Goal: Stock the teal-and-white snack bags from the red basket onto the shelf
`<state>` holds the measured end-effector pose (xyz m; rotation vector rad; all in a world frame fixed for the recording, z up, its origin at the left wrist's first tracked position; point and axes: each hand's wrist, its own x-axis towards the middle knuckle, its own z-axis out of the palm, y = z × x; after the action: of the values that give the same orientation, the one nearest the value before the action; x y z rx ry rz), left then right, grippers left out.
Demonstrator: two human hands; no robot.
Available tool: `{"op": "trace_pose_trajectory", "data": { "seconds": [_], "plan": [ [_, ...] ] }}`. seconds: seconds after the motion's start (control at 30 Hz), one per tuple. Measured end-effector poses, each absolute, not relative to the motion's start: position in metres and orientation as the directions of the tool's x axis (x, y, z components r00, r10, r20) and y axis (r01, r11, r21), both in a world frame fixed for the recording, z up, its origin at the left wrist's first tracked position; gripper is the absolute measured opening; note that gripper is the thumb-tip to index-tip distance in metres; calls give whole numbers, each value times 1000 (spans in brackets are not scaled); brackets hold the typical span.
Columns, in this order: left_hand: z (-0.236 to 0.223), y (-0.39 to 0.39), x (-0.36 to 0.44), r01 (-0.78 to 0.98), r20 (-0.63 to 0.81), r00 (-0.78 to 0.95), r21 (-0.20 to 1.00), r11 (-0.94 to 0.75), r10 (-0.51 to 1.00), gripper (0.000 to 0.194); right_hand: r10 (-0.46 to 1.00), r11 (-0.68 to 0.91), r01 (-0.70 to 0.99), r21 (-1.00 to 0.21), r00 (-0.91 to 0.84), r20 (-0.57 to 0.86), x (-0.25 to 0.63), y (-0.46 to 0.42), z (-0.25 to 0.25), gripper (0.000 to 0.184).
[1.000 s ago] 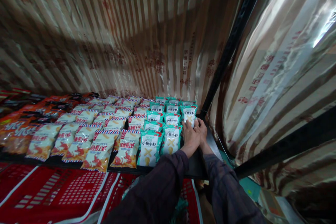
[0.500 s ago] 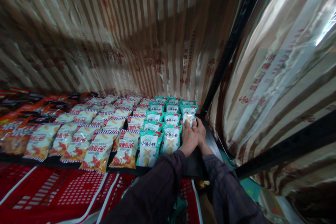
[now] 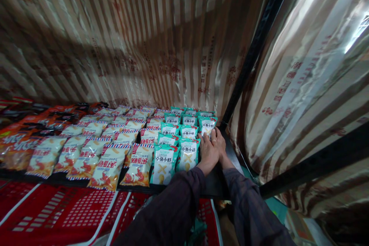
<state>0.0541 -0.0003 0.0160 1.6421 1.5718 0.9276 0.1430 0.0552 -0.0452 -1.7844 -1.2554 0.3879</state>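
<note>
A green-and-white snack bag (image 3: 207, 123) leans at the right end of the black shelf (image 3: 215, 182). My left hand (image 3: 208, 150) grips its lower front, while my right hand (image 3: 220, 145) lies close against the left one and holds the bag's lower right side. Some of the fingertips are hidden by the hands and the bag. Just to the left are two columns of matching bags, including a front bag (image 3: 187, 154) beside my left wrist and another front bag (image 3: 163, 164) at the shelf edge.
White-and-red shrimp snack bags (image 3: 108, 167) stand in rows further left, past them orange bags (image 3: 24, 134). Red baskets (image 3: 60, 211) sit below the shelf edge. A black metal post (image 3: 248, 65) rises at the right corner, and striped plastic sheeting (image 3: 138, 38) hangs behind.
Both hands stay on the same snack bag, with only a slight shift of the fingers. The view has moved very little.
</note>
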Motion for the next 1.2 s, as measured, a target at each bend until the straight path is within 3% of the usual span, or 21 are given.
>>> {"op": "trace_pose_trajectory", "data": {
  "seconds": [0.57, 0.8, 0.93, 1.07, 1.2],
  "plan": [
    [15, -28, 60, 525, 46, 38, 849, -59, 998, 54, 795, -72, 574, -816, 527, 300, 142, 25, -33, 62],
    [26, -75, 36, 401, 103, 206, 898, -180, 973, 47, 776, 119, 481, -869, 501, 383, 121, -34, -14, 54],
    [18, -123, 4, 303, 139, 246, 929, -212, 959, 44, 825, 177, 359, -916, 453, 337, 93, -91, -17, 49],
    [-3, -176, -41, 253, 151, 343, 936, -246, 927, 41, 883, 100, 312, -945, 411, 229, 56, -154, -38, 47],
    [-34, -212, -84, 407, -47, 374, 906, -119, 926, 31, 944, 22, 344, -939, 303, 134, 22, -203, -77, 41]
  ]
}}
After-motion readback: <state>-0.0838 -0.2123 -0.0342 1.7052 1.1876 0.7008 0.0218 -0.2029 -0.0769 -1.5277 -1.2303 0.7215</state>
